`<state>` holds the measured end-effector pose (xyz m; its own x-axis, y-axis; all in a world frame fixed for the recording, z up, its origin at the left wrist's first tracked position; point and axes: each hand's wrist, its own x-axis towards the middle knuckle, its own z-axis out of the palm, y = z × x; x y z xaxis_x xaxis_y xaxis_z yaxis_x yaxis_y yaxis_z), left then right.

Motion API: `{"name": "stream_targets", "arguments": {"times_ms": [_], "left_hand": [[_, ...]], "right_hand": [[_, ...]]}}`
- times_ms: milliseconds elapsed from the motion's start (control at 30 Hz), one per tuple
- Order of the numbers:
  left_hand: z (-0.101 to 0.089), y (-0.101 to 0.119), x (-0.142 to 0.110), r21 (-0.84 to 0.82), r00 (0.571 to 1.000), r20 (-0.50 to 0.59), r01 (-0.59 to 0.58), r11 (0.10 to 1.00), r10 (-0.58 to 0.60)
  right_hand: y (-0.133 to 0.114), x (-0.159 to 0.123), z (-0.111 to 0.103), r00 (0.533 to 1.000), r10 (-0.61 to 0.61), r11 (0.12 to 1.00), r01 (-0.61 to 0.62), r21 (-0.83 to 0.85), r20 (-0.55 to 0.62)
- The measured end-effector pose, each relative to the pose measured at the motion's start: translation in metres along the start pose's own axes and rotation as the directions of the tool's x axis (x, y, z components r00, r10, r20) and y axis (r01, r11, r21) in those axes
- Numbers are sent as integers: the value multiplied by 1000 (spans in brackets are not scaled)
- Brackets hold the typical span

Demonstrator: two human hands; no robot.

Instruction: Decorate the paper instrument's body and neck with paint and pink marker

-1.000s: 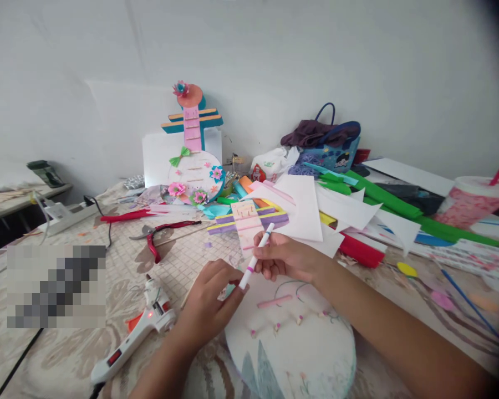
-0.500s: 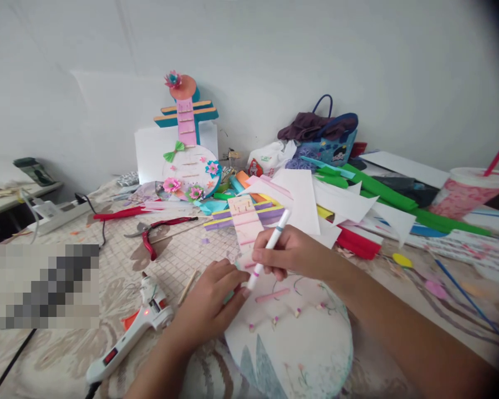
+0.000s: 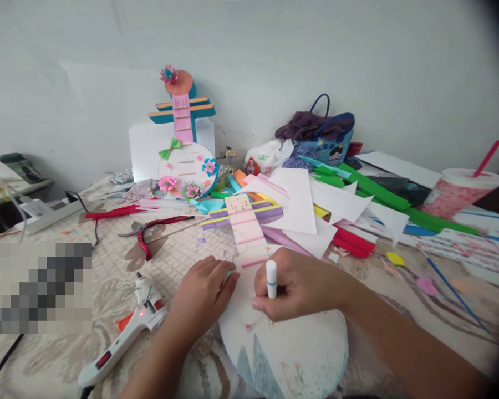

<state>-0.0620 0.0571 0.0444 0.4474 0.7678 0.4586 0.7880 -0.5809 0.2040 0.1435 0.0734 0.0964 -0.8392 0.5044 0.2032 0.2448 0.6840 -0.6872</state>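
A white marker stands nearly upright in my right hand, whose closed fingers hide its tip over the round body of an instrument-shaped paper craft. The craft lies flat, with painted blue-grey leaf shapes, small flowers and a pale neck crossed by pink strips; purple and yellow bars stick out at its sides. My left hand is at the upper left rim of the round body, the rim showing between thumb and fingers.
Left of my hand lies a white hot glue gun, its light lit. Beyond are red-handled pliers and a standing finished-looking craft. Paper scraps, a bag, a cup with straw and a blue stick lie around.
My right hand has moved down over the round body and turned the marker from slanted to nearly upright. My left hand has shifted slightly left, away from the marker.
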Motion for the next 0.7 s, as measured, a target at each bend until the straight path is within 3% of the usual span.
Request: {"name": "stream_targets", "arguments": {"times_ms": [133, 367, 600, 700], "left_hand": [[-1, 0, 1, -14, 1000, 0, 23, 1000, -23], [-2, -1, 2, -44, 997, 14, 80, 996, -79], [-1, -2, 2, -71, 993, 35, 114, 991, -111], [0, -1, 2, -80, 991, 56, 122, 989, -118]], "right_hand": [[4, -2, -1, 998, 0, 999, -4, 48, 68], [0, -9, -22, 964, 126, 989, -139, 42, 233], [-4, -13, -23, 955, 190, 978, -204, 38, 226], [-7, -10, -16, 968, 169, 985, -169, -18, 185]]}}
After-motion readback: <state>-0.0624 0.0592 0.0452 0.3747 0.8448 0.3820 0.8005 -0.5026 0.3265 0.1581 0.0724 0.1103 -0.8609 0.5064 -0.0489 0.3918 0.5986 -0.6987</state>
